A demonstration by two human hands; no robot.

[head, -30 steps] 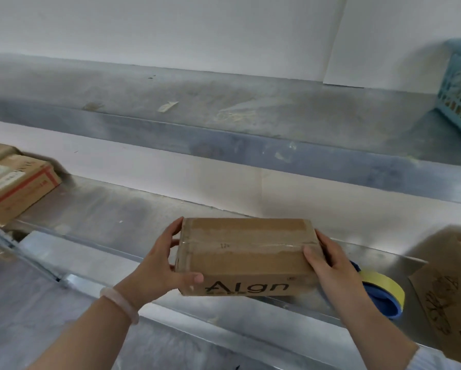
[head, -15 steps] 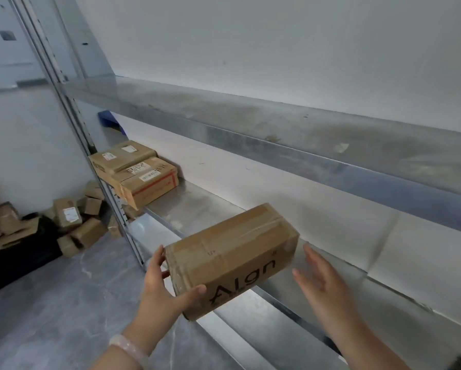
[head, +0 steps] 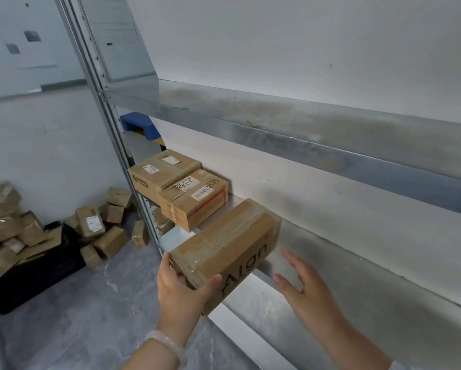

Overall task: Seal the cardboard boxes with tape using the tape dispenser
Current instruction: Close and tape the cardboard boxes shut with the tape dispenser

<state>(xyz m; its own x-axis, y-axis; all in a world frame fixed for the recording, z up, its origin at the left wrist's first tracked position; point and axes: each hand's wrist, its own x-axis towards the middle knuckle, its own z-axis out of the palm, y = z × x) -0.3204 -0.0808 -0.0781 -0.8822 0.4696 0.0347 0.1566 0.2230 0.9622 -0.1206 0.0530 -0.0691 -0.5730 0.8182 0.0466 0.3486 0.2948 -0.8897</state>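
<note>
My left hand (head: 182,287) grips the near end of a taped cardboard box (head: 226,244) printed "Aign", thumb on its front face. The box hangs tilted over the front edge of the metal shelf (head: 330,279), its far end pointing towards the shelf's left. My right hand (head: 301,287) hovers to the right of the box with fingers spread, apart from it. Two more sealed boxes (head: 181,188) lie together at the shelf's left end. The tape dispenser is out of view.
An upper metal shelf (head: 290,121) runs above. The shelf's upright post (head: 109,124) stands at left. Several small cardboard boxes (head: 96,225) are heaped on the grey floor at lower left, beside a black crate (head: 31,276). A blue object (head: 141,126) sits behind the post.
My right hand has let go of the box, and my left hand has carried it leftwards along the shelf towards the two boxes. My view has swung left; the tape roll has left the frame.
</note>
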